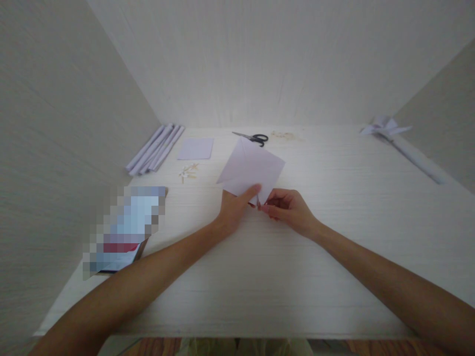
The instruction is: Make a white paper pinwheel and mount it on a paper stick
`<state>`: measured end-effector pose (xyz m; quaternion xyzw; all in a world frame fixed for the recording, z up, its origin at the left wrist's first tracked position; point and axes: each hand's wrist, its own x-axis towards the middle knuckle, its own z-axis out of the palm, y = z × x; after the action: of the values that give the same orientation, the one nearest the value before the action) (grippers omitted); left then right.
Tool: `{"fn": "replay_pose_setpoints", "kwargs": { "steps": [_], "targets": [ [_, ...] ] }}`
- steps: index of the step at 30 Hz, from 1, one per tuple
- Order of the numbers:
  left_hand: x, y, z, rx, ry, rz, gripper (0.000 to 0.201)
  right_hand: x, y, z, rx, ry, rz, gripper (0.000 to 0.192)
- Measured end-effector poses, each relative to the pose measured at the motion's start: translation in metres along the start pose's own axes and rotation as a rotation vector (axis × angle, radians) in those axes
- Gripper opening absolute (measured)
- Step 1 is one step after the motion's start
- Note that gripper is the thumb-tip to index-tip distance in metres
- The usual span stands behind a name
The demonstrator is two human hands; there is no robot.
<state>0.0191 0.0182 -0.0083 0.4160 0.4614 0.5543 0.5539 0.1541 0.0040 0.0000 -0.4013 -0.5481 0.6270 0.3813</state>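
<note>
In the head view my left hand [237,205] is closed on a white paper sheet [252,165], thumb on top and fingers underneath. The sheet is turned cornerwise and held above the table, with a crease or slit near its far corner. At the near corner, the fingertips of my right hand [287,210] are pinched together on a narrow bit of the paper. Whether anything small is also between those fingertips, I cannot make out. Beyond the sheet lie black-handled scissors [256,137], partly covered by its far corner.
Several rolled paper tubes [158,148] lie at the back left, beside a stack of square paper [195,148] and small sticks [188,171]. A blurred-out device [129,227] lies near my left forearm. A paper pinwheel on a tube [404,146] rests at the right; walls enclose the table.
</note>
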Motion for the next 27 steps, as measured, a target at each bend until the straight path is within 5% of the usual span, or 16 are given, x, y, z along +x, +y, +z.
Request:
{"fn": "replay_pose_setpoints", "kwargs": {
  "steps": [16,27],
  "targets": [
    [-0.0015,0.0029,0.0004,0.045,-0.03,-0.003,0.019,-0.0038,-0.0034,-0.0001,-0.06,-0.036,-0.077,0.019],
    [-0.0023,0.002,-0.0001,0.165,-0.017,0.001,0.023,0.0016,-0.0008,0.0029,-0.133,0.085,-0.006,0.022]
  ]
}}
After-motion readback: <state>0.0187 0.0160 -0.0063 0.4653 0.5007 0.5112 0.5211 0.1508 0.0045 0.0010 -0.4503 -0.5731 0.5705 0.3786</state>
